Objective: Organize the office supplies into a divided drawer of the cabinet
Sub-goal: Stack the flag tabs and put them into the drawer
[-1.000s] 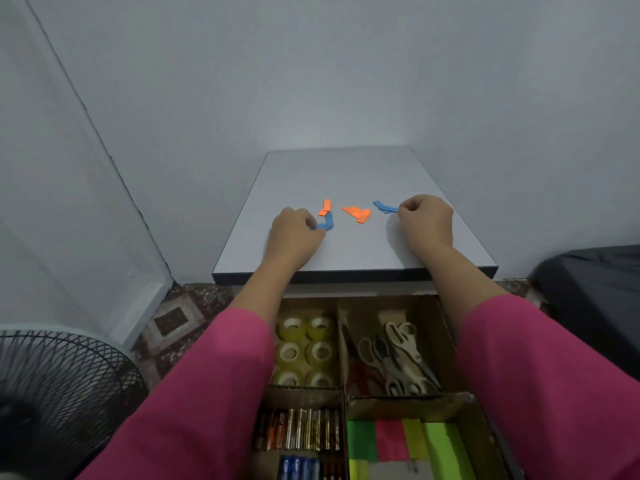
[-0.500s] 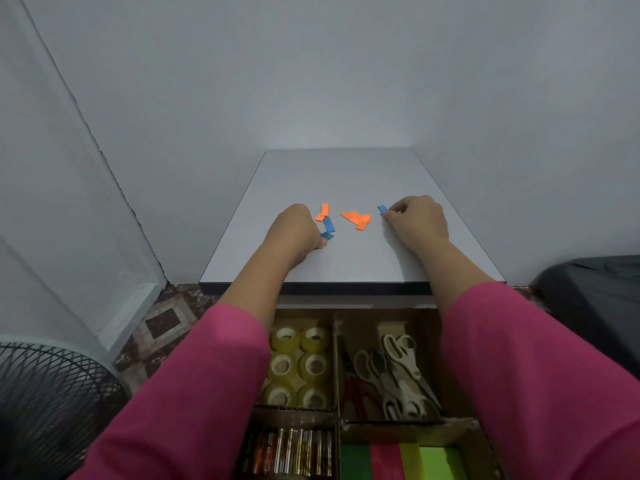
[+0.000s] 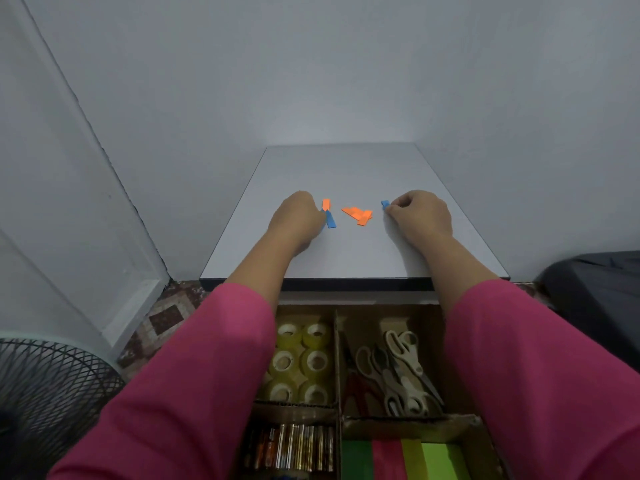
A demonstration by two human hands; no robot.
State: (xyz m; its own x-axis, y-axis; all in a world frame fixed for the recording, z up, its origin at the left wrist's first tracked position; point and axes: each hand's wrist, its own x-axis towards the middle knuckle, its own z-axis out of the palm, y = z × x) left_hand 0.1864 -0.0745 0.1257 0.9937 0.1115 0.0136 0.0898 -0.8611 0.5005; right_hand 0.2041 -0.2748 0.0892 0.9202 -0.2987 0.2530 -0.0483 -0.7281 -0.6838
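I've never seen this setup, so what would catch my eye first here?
Bright small orange paper strips lie mid-way on the grey cabinet top, between the left hand, which touches a blue paper strip, and the right hand, which pinches another small blue strip. Below, the open brown cardboard-divided drawer holds yellowish tape rolls and scissors.

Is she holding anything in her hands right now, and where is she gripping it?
Right hand pinches a small blue strip by its near end. Left hand touches another blue strip at its end; whether it grips cannot be told.
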